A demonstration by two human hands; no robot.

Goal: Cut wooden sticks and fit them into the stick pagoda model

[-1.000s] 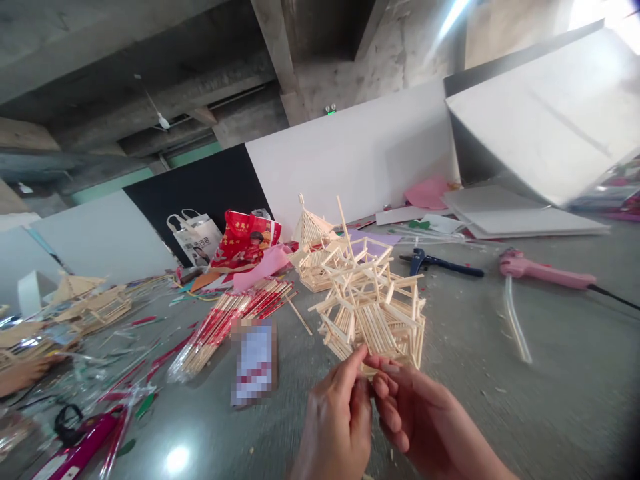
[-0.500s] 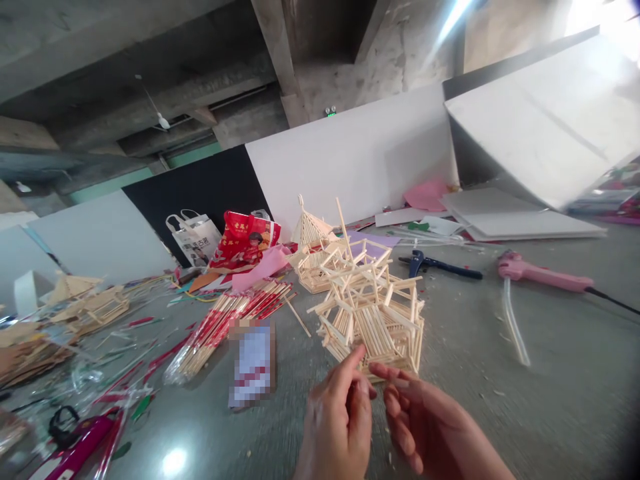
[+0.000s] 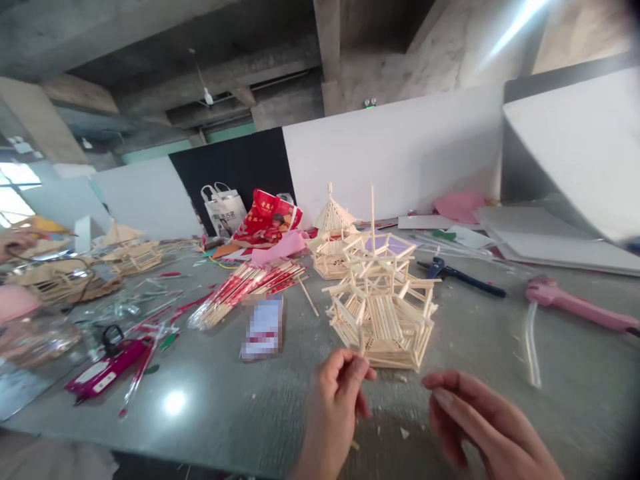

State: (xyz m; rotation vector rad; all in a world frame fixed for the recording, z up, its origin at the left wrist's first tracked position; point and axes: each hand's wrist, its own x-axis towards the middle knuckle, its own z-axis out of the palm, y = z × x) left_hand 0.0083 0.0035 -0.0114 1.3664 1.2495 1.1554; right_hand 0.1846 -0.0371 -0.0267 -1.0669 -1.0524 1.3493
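A pagoda-like model of thin wooden sticks [image 3: 383,313] stands on the grey table [image 3: 225,413] in front of me. My left hand [image 3: 340,397] is just below its front edge, thumb and forefinger pinched on a short wooden stick whose end shows under the hand. My right hand [image 3: 473,420] hovers to the right of it, a little off the model, fingers loosely extended and holding nothing. A second, smaller stick model [image 3: 333,233] stands behind the first.
A bundle of red-wrapped sticks [image 3: 245,287] and a blurred card [image 3: 263,327] lie to the left. Blue pliers [image 3: 460,277] and a pink glue gun [image 3: 575,307] lie at right, a magenta tool [image 3: 107,363] at left. Another person's hand [image 3: 15,243] shows at far left.
My hands were together at the model's base. Now they have parted, the right hand drawn back to the right and off the model. The view has shifted left.
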